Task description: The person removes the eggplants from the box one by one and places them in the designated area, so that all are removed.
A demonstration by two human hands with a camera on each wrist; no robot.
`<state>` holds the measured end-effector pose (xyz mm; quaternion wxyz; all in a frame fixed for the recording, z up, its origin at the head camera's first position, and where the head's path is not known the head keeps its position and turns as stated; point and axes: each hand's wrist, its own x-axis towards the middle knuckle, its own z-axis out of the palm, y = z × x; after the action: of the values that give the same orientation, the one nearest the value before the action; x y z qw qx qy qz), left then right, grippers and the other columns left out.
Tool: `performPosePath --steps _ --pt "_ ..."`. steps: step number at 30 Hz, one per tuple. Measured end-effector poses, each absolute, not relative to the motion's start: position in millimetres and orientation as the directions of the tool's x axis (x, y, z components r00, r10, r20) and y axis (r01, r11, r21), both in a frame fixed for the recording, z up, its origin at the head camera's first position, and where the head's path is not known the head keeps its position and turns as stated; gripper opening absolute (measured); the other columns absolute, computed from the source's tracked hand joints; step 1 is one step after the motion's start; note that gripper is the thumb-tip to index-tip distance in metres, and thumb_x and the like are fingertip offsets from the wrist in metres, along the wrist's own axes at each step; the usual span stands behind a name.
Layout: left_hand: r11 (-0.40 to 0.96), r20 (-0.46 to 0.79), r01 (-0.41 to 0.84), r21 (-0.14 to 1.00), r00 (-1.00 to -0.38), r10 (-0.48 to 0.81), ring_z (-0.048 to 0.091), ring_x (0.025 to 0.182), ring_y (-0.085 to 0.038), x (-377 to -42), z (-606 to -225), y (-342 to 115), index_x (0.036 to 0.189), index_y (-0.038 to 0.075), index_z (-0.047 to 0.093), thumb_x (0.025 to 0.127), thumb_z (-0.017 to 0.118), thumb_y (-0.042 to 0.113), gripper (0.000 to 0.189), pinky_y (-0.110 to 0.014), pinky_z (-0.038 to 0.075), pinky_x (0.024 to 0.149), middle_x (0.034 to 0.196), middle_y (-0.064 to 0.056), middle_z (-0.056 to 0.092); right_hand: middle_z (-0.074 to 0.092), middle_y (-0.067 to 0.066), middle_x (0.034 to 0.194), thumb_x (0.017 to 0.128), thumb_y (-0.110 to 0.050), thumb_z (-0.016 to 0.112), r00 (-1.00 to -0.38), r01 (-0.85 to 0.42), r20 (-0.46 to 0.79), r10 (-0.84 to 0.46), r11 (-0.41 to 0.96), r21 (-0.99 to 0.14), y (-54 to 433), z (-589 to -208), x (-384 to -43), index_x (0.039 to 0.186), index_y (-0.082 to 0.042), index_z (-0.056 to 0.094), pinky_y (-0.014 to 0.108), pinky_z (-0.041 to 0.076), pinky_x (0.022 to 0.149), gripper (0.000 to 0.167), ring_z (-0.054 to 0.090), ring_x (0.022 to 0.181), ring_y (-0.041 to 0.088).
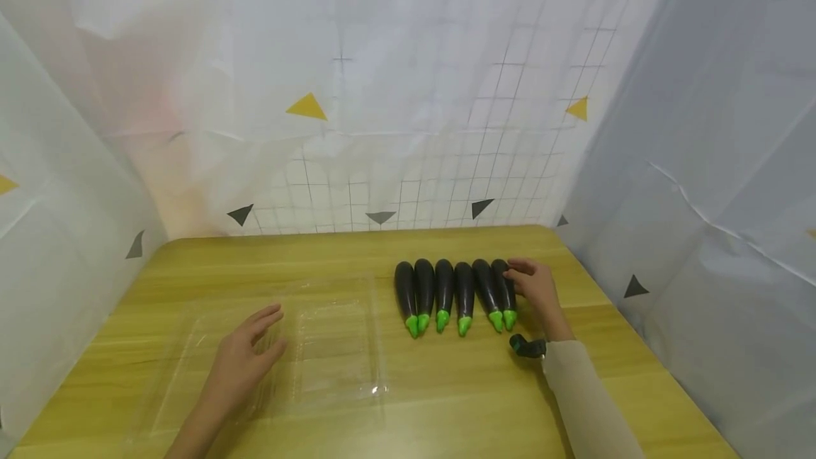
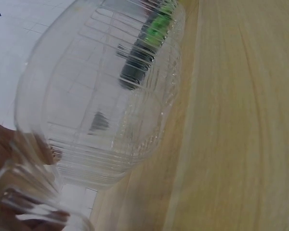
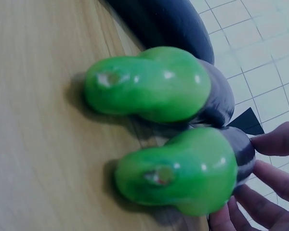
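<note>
Several dark eggplants with green stem ends lie side by side on the table, stems toward me. My right hand pinches the rightmost eggplant near its far end. In the right wrist view, the thumb and fingers lie on either side of that eggplant's dark body, beyond its green cap. Another eggplant lies right beside it. A clear plastic tray lies on the left. My left hand is over it, fingers loosely bent and thumb apart, holding nothing; its fingers show through the clear plastic.
The wooden table is enclosed by white sheets at the back and sides, with yellow and black triangles on them. A small black device sits at the right wrist. The tray's see-through edges are hard to make out.
</note>
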<state>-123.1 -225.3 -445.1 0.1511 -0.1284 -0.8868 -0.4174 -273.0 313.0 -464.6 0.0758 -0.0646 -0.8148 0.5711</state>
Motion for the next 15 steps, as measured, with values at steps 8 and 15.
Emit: performPosePath --steps 8,15 --pt "0.622 0.370 0.347 0.702 -0.924 0.098 0.051 0.134 -0.045 -123.2 -445.0 -225.6 0.137 -0.010 0.061 0.095 0.075 0.004 0.046 -0.049 0.049 0.101 0.149 -0.021 0.054 0.056 0.028 0.144 0.103 -0.017 0.065 -0.985 0.020 0.047 0.169 0.376 -0.926 313.2 -463.0 -274.3 0.144 0.007 0.056 0.023 0.058 0.083 0.048 0.058 0.126 0.040" --pt "0.615 0.365 0.347 0.709 -0.925 0.101 0.050 0.135 -0.045 -122.8 -444.3 -225.5 0.137 -0.010 0.060 0.095 0.075 0.004 0.046 -0.049 0.049 0.102 0.149 -0.021 0.054 0.057 0.028 0.143 0.105 -0.019 0.063 -0.980 0.025 0.058 0.191 0.403 -0.915 312.9 -463.0 -273.3 0.143 0.006 0.057 0.029 0.058 0.088 0.045 0.058 0.126 0.041"
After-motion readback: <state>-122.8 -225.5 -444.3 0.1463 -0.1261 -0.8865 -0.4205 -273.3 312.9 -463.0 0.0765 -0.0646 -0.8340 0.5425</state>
